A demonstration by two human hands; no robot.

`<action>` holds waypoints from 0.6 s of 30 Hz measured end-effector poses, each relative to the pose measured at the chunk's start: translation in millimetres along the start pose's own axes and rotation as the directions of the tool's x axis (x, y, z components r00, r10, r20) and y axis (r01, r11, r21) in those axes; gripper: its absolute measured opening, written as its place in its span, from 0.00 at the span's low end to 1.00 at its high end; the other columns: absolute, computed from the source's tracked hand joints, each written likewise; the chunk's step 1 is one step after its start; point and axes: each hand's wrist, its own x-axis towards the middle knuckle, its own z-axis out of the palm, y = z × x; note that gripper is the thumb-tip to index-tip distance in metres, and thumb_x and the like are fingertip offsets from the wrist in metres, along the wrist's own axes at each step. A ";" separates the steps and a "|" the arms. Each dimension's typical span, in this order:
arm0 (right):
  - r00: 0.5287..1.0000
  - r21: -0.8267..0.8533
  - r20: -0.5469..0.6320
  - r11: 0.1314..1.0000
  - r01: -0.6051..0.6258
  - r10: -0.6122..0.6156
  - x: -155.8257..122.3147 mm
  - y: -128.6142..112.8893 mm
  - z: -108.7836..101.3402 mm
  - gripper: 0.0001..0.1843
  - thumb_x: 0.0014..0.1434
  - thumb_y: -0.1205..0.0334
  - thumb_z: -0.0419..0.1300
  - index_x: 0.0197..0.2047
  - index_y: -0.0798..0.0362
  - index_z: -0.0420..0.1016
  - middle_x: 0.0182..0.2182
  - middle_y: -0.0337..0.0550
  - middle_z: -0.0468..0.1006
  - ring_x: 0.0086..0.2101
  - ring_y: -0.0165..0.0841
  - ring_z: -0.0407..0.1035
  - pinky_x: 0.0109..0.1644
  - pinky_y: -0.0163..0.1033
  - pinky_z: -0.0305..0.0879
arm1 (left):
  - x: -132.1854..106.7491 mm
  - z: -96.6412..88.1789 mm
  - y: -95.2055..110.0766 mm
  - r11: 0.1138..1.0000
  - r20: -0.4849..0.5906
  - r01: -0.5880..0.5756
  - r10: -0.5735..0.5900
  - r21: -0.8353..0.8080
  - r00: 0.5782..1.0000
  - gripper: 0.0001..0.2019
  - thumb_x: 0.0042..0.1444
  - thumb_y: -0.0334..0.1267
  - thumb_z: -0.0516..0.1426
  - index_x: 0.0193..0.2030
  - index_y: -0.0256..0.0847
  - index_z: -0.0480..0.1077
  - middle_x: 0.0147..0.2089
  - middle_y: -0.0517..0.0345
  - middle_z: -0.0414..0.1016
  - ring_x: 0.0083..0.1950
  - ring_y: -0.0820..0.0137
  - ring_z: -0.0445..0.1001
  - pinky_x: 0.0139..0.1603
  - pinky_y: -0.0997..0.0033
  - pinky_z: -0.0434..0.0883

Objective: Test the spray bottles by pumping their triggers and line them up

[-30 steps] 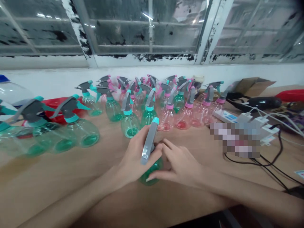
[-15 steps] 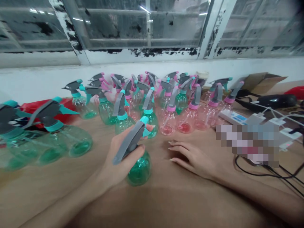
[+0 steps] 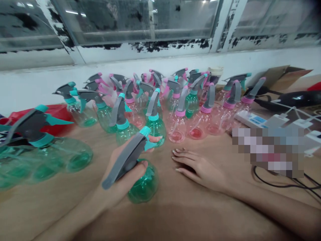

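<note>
My left hand [image 3: 125,167] is wrapped round the neck of a green spray bottle [image 3: 144,185] with a grey and turquoise trigger head. The bottle leans toward me, and its neck is hidden by my fingers. To its right, my right hand [image 3: 197,167] rests on the table with fingers stretched out and holds nothing. Just beyond both hands stand a green spray bottle [image 3: 156,129] and a pink spray bottle [image 3: 177,129], part of a crowded group. Several more green spray bottles [image 3: 79,160] stand at the left.
A power strip [image 3: 250,119] with white plugs lies at the right, near a blurred-out patch and black cables [image 3: 271,184]. An open cardboard box [image 3: 281,77] and a black object [image 3: 288,100] are behind. A red bag [image 3: 57,113] lies at the left, and a windowed wall closes the back.
The green bottle in my left hand has come slightly nearer and left, its head tilting more toward me. My right hand stays on the table. The view has shifted a little.
</note>
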 end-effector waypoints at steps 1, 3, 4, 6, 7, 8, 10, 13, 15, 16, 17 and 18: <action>1.000 0.003 0.002 1.000 0.000 0.000 0.3 -0.3 -0.6 0.20 0.68 0.55 0.52 0.60 0.53 0.69 0.58 0.48 0.73 0.61 0.37 0.62 0.67 0.52 0.57 | 0.5 -1.1 -0.4 1.000 0.012 -0.004 0.004 -0.001 1.000 0.24 0.49 0.37 0.56 0.55 0.54 0.73 0.56 0.61 0.76 0.56 0.55 0.74 0.57 0.55 0.74; 1.000 0.003 0.001 1.000 -0.001 0.001 0.6 -0.7 -1.3 0.20 0.68 0.55 0.52 0.60 0.53 0.69 0.58 0.48 0.74 0.61 0.37 0.62 0.67 0.51 0.57 | 0.7 -2.3 -0.5 1.000 0.023 0.002 -0.002 -0.013 1.000 0.25 0.48 0.36 0.56 0.56 0.54 0.72 0.56 0.61 0.75 0.56 0.55 0.74 0.58 0.55 0.73; 1.000 0.001 0.002 1.000 -0.003 0.003 0.5 -0.7 -1.4 0.20 0.68 0.55 0.52 0.60 0.53 0.69 0.58 0.48 0.74 0.61 0.37 0.62 0.67 0.51 0.57 | 0.6 -2.3 0.0 1.000 0.021 -0.001 0.001 -0.025 1.000 0.25 0.49 0.37 0.56 0.56 0.54 0.72 0.57 0.61 0.75 0.56 0.56 0.74 0.58 0.55 0.73; 1.000 -0.007 0.001 1.000 -0.001 0.001 -0.1 0.0 -1.1 0.20 0.68 0.56 0.52 0.59 0.53 0.69 0.58 0.47 0.73 0.61 0.37 0.62 0.67 0.51 0.57 | 0.2 -1.2 2.2 0.999 0.024 -0.001 0.002 -0.039 1.000 0.26 0.49 0.37 0.56 0.57 0.54 0.71 0.57 0.60 0.75 0.55 0.56 0.74 0.57 0.56 0.74; 1.000 -0.012 -0.001 1.000 0.003 -0.003 -0.5 0.6 -0.8 0.20 0.68 0.56 0.52 0.59 0.53 0.69 0.58 0.47 0.73 0.61 0.37 0.62 0.66 0.51 0.58 | 0.2 -0.3 3.7 0.999 0.031 0.000 0.001 -0.039 1.000 0.26 0.49 0.36 0.56 0.57 0.53 0.71 0.57 0.59 0.76 0.55 0.57 0.75 0.56 0.56 0.74; 1.000 -0.019 -0.001 1.000 0.006 -0.006 -0.9 1.2 -0.5 0.20 0.68 0.57 0.52 0.59 0.53 0.70 0.58 0.47 0.73 0.61 0.37 0.62 0.66 0.51 0.58 | 0.1 0.5 5.2 0.999 0.037 0.003 -0.001 -0.038 0.999 0.26 0.49 0.35 0.56 0.57 0.51 0.71 0.56 0.58 0.76 0.54 0.57 0.75 0.55 0.57 0.74; 1.000 -0.032 0.001 0.999 0.012 -0.012 -1.4 2.1 -0.2 0.19 0.68 0.57 0.52 0.59 0.53 0.70 0.58 0.47 0.73 0.61 0.37 0.62 0.66 0.51 0.58 | 0.2 1.4 7.8 0.999 0.051 0.019 -0.017 -0.034 0.999 0.26 0.49 0.34 0.55 0.57 0.48 0.71 0.57 0.56 0.75 0.52 0.58 0.76 0.54 0.59 0.74; 1.000 -0.030 0.019 1.000 0.007 -0.006 -1.8 2.4 -0.7 0.20 0.68 0.58 0.52 0.60 0.53 0.70 0.59 0.46 0.73 0.61 0.37 0.62 0.67 0.51 0.57 | -0.9 0.4 10.0 0.998 0.053 0.046 -0.044 -0.030 0.998 0.26 0.50 0.36 0.55 0.58 0.47 0.70 0.55 0.55 0.77 0.51 0.59 0.77 0.50 0.62 0.75; 1.000 -0.019 0.030 1.000 0.002 -0.001 -2.4 2.4 -1.4 0.20 0.68 0.58 0.52 0.60 0.52 0.69 0.59 0.45 0.72 0.62 0.37 0.61 0.67 0.51 0.56 | -3.0 -1.1 10.9 0.997 0.060 0.062 -0.059 -0.044 0.996 0.25 0.53 0.38 0.55 0.59 0.47 0.69 0.51 0.55 0.79 0.51 0.59 0.76 0.48 0.63 0.75; 0.999 -0.014 0.034 1.000 -0.004 0.004 -2.8 2.5 -1.7 0.20 0.68 0.58 0.53 0.60 0.52 0.69 0.60 0.45 0.71 0.62 0.37 0.61 0.68 0.51 0.56 | -4.2 -1.8 11.5 0.996 0.060 0.069 -0.066 -0.053 0.996 0.24 0.54 0.39 0.55 0.60 0.48 0.68 0.48 0.55 0.80 0.51 0.60 0.76 0.49 0.62 0.74; 0.999 -0.010 0.035 1.000 -0.009 0.010 -3.4 2.6 -2.0 0.20 0.68 0.58 0.53 0.61 0.52 0.69 0.60 0.45 0.71 0.62 0.37 0.60 0.68 0.51 0.56 | -5.5 -2.3 12.3 0.995 0.058 0.077 -0.073 -0.060 0.996 0.24 0.55 0.39 0.55 0.60 0.48 0.68 0.46 0.56 0.81 0.51 0.61 0.77 0.50 0.62 0.74; 0.999 -0.004 0.037 1.000 -0.014 0.014 -4.1 2.9 -2.3 0.20 0.68 0.58 0.53 0.61 0.52 0.69 0.60 0.45 0.70 0.62 0.37 0.60 0.68 0.51 0.55 | -6.6 -2.7 13.2 0.995 0.057 0.082 -0.078 -0.061 0.995 0.24 0.55 0.39 0.55 0.60 0.48 0.68 0.44 0.57 0.82 0.50 0.61 0.77 0.52 0.62 0.73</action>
